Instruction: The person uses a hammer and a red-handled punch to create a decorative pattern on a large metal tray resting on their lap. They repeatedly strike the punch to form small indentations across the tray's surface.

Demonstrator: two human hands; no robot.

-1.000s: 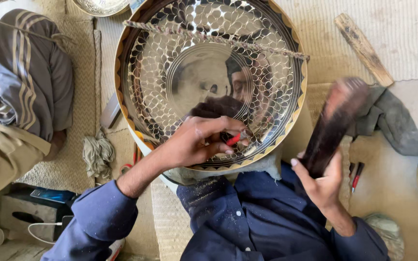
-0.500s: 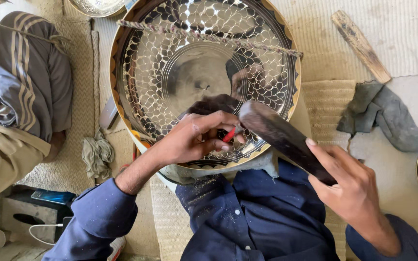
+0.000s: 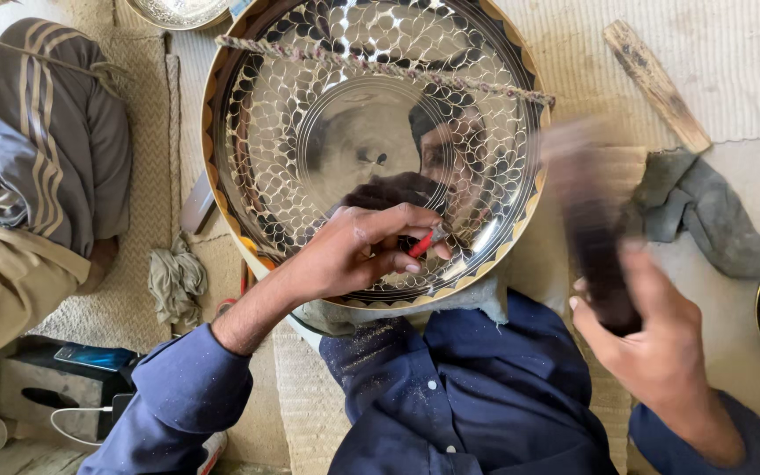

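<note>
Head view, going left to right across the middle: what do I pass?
Seated person's striped trouser leg → crumpled rag → left hand with red-handled tool on the engraved metal tray → right hand gripping dark mallet → grey cloth.

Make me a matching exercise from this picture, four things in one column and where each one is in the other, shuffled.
Things:
1. engraved metal tray
2. red-handled tool
3. dark mallet
4. grey cloth

Places:
A. held raised in the right hand
B. pinched in the left hand
C. on the floor beside the wooden stick
D. propped against the person's lap

Pairs: 1-D, 2-B, 3-A, 4-C
</note>
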